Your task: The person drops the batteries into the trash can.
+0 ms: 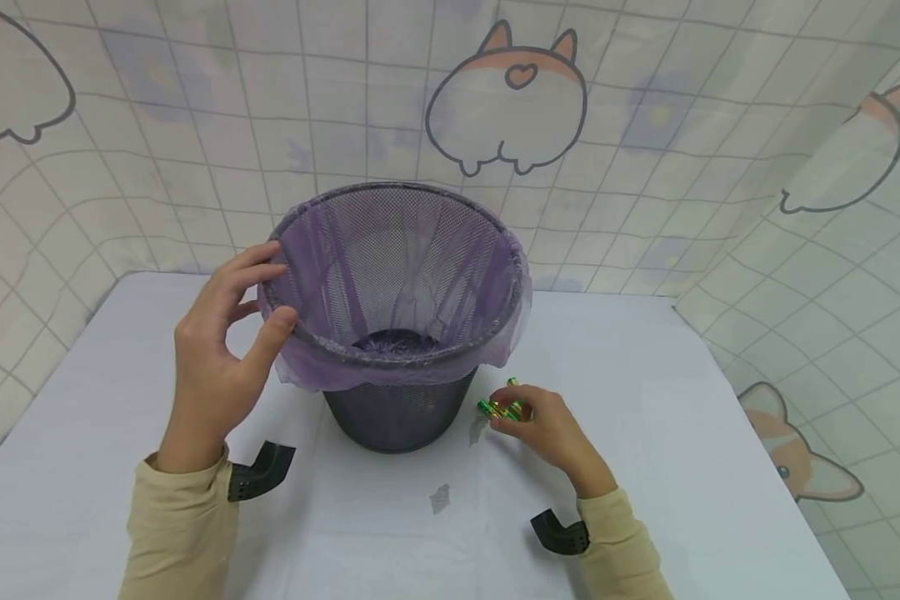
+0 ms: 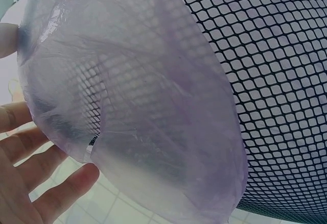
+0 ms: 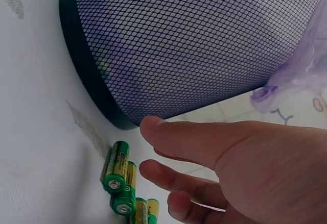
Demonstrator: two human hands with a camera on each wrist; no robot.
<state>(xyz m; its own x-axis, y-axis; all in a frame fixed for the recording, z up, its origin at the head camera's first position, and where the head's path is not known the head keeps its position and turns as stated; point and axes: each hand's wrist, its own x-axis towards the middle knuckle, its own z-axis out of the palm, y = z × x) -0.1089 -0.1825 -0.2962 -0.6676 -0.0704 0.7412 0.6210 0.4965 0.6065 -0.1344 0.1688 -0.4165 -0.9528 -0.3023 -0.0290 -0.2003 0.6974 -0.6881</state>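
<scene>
Green-and-gold batteries point(image 3: 127, 188) lie on the white table point(image 1: 375, 533), just right of the mesh bin point(image 1: 397, 417). Over them the right hand point(image 1: 543, 425) has thumb and fingers parted; the left hand point(image 1: 221, 350), fingers spread, touches the bin's left rim, draped with a purple bag point(image 1: 390, 376).

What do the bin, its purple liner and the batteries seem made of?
Bin: probably dark-coated metal, judging by its fine open mesh. Liner: thin plastic film, translucent and creased, since the mesh shows through it. Batteries: likely metal cells in shiny green-and-gold wraps, silvery end terminals showing.
</scene>
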